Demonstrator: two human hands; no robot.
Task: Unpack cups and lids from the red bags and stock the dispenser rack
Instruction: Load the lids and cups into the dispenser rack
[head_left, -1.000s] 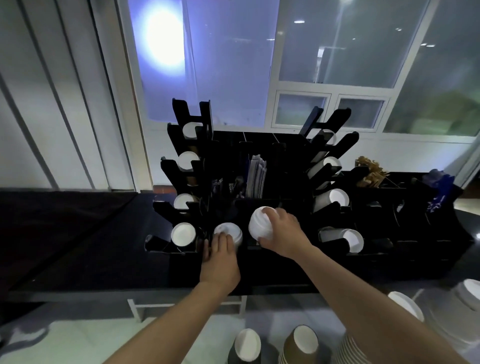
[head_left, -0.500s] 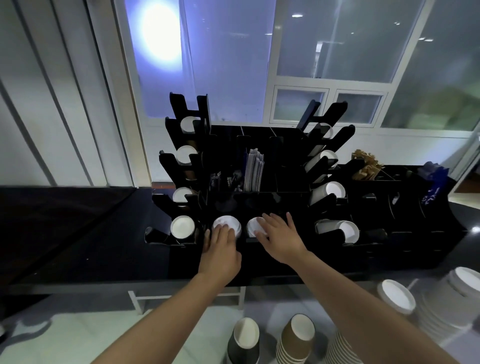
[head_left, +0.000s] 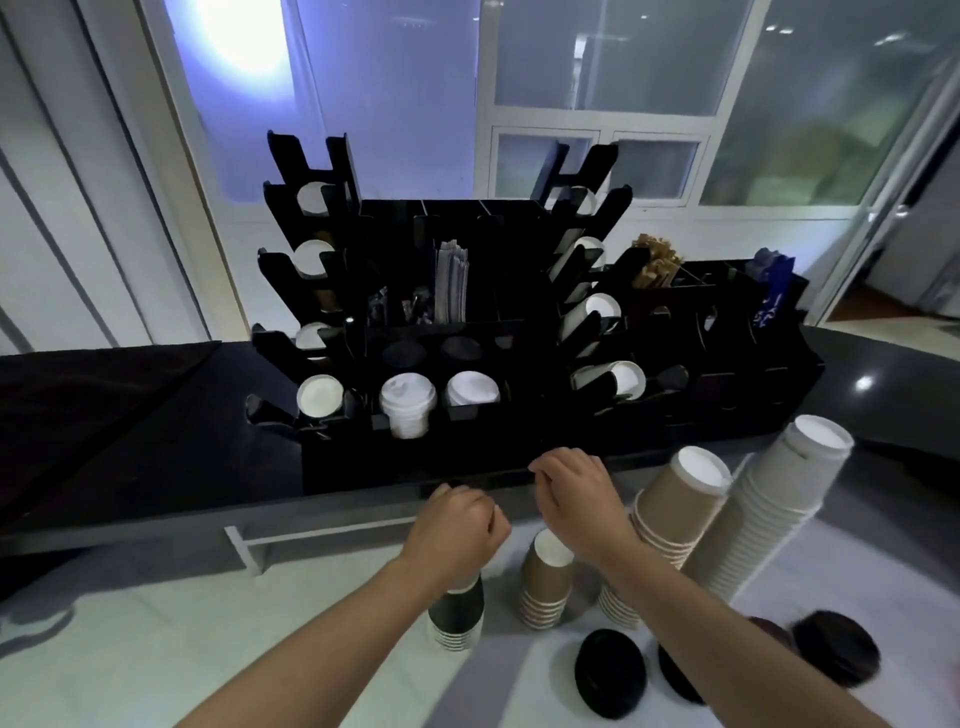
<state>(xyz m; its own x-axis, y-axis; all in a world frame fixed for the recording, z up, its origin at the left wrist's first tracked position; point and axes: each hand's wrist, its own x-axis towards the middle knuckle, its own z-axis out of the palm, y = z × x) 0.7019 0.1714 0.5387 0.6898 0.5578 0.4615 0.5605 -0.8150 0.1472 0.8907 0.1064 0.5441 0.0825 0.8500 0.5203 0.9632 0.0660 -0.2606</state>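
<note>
I see my left hand (head_left: 457, 525) with its fingers curled in and nothing inside them, and my right hand (head_left: 574, 493) just beside it, fingers also loosely bent and holding nothing; both hang over the near edge of the counter (head_left: 156, 457). Ahead of both hands stands the dispenser rack (head_left: 467, 322), and in its front row, beyond my left hand, are two stacks of white lids (head_left: 408, 397), one standing higher out of its slot than the other. Directly under my left wrist is a short stack of dark cups (head_left: 457, 618), and under my right wrist a stack of brown cups (head_left: 550, 577). To the right of my right hand a taller brown stack (head_left: 675, 509) leans against a very tall white stack (head_left: 769, 514), and closer to me than that hand lie black lids (head_left: 610, 673). My worry is these leaning stacks: I judge that if my right forearm swings outward to take one, it can push the tall white one over, and it would carry the brown one with it. Also the dark cups are hidden under my wrist, so lowering the left hand without looking could knock them down. The raised white lids look not fully seated; a touch in passing may tip them out. I cannot see any red bag from here.
</note>
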